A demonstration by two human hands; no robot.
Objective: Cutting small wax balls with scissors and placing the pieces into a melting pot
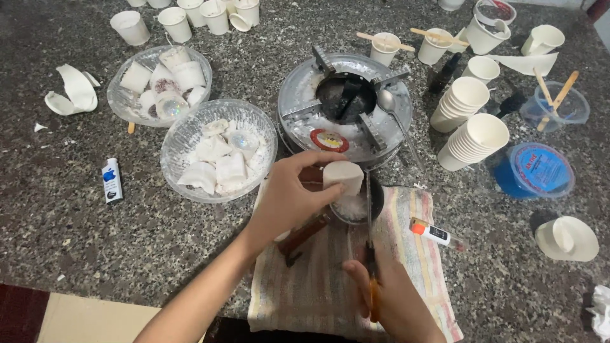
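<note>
Left hand (pixel 289 197) grips a white wax block (pixel 343 176) over a small dark pan (pixel 359 206); white flakes in pan. Right hand (pixel 391 298) closed on an orange-handled knife (pixel 370 254), blade tip touching the block's right side. Both over a striped cloth (pixel 419 254). Small white-and-blue packet (pixel 112 180) lies left on the granite counter (pixel 63 216). Blue round tub (pixel 535 170) with red-and-blue label, right. Two clear bowls (pixel 184 143) hold white wax pieces. Paper cup stacks (pixel 473 136) beside a metal burner (pixel 346 108).
</note>
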